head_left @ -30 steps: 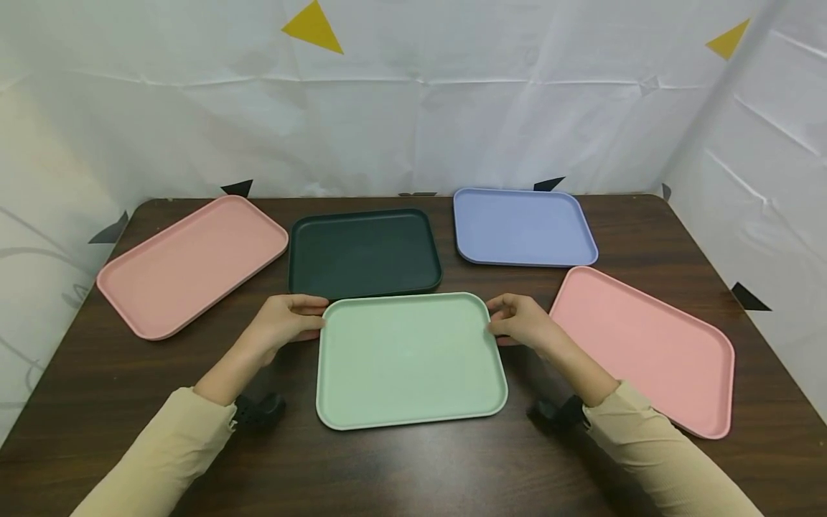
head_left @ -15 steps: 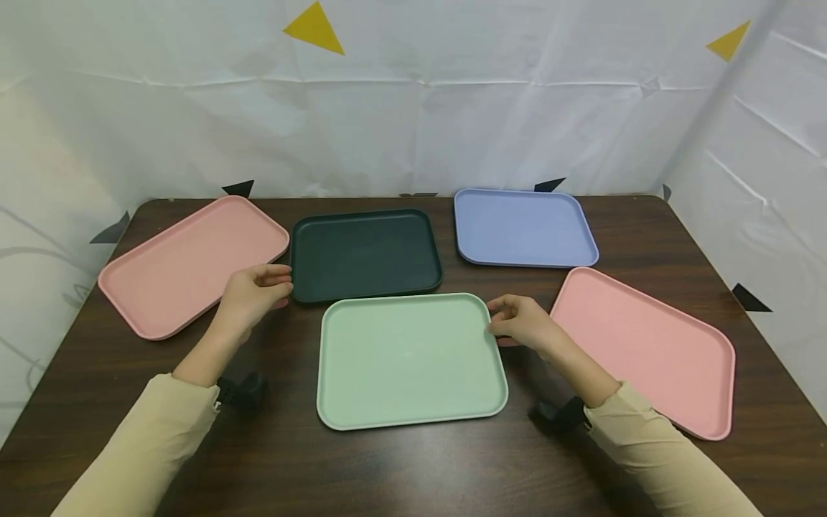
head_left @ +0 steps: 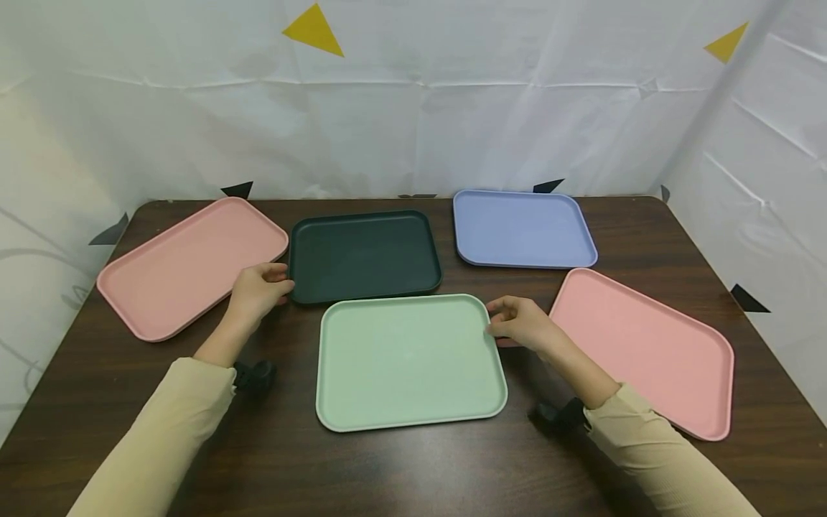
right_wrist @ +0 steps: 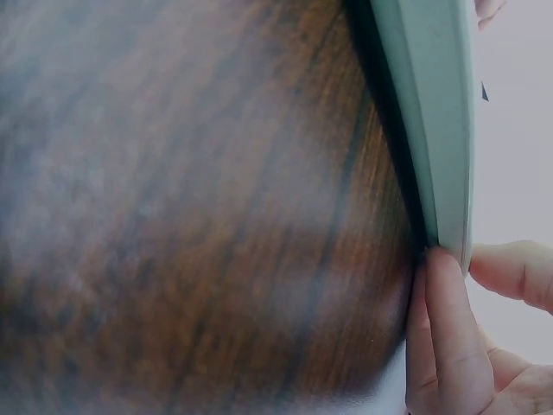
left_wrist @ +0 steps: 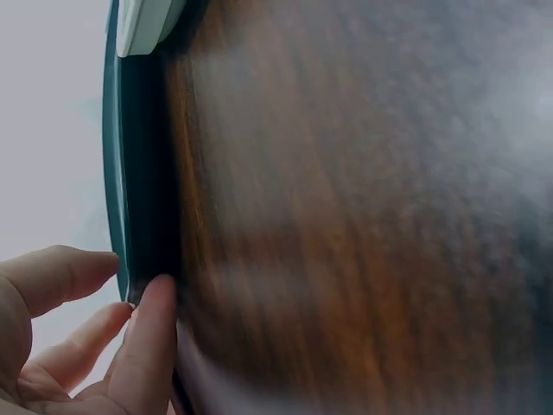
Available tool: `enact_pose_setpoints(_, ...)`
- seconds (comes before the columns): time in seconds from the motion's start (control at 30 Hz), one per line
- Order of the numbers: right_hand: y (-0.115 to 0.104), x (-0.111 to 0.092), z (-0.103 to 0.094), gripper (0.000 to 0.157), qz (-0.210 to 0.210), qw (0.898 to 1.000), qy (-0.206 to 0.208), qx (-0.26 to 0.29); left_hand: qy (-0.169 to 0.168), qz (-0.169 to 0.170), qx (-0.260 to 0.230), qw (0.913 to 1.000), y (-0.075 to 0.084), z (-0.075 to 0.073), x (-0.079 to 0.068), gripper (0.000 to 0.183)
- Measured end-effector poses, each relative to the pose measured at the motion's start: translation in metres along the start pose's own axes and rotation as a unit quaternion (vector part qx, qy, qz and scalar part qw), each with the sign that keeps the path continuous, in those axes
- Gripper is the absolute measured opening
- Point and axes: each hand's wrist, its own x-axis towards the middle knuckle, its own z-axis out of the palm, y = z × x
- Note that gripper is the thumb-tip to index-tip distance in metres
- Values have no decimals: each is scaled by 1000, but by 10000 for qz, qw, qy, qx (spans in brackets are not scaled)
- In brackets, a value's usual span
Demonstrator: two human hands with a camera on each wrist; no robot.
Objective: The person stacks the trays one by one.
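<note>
In the head view a light green tray (head_left: 413,362) lies nearest the person on the brown table. My right hand (head_left: 522,321) pinches its right edge; in the right wrist view the thumb (right_wrist: 510,270) is on the rim and the fingers (right_wrist: 458,337) are against the underside of the wall. Behind it lies a dark green tray (head_left: 365,257). My left hand (head_left: 258,287) is at this tray's left edge, and the left wrist view has the thumb (left_wrist: 65,275) at the rim with fingers (left_wrist: 147,346) opposite, pinching the edge.
To the left a pink tray (head_left: 197,266) lies slanted, its corner near the dark green one. A blue tray (head_left: 525,228) sits at the back right. Another pink tray (head_left: 646,352) is angled beside my right forearm. White sheeting (head_left: 420,136) hangs behind the table (head_left: 400,474).
My left hand has let go of the light green tray's left edge, moved up and left, and come to the dark green tray's left edge. The right hand stays in place.
</note>
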Motion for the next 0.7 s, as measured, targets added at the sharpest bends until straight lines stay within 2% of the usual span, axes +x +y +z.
enact_pose_setpoints(0.33, 0, -1, -1, 46, -7, 10000, -4, 8, -6, -209, 44, 9998, 2, 3, 8, 52)
enact_pose_setpoints(0.7, 2, -1, 0, 46, -26, 10000, -16, 31, -191, -414, -251, 9986, 0, 1, 12, 52)
